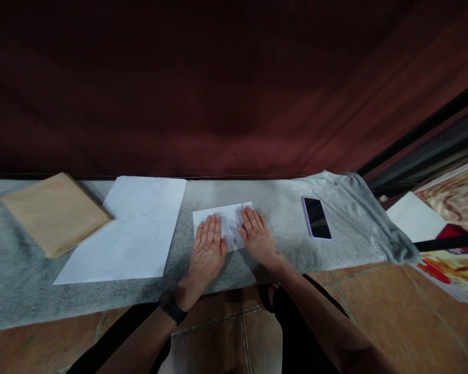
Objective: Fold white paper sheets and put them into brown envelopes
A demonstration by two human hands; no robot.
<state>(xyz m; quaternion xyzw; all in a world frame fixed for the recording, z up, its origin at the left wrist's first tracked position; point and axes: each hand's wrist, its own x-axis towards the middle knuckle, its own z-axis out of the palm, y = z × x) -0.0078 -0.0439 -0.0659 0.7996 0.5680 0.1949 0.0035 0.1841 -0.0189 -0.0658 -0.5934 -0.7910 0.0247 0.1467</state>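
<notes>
A small folded white sheet of paper (228, 217) lies on a grey cloth (281, 208) spread over the floor. My left hand (207, 248) lies flat on the sheet's near left part, fingers stretched out and together. My right hand (257, 235) lies flat on the sheet's right part, fingers extended. Both palms press down; neither hand grips anything. A dark band sits on my left wrist.
A stack of large white sheets (132, 228) lies left of my hands, and a pile of brown envelopes (54, 213) further left. A black phone (317, 218) lies to the right. Tiled floor (374, 301) is nearest me; a dark red curtain hangs behind. Printed posters (452, 259) lie at far right.
</notes>
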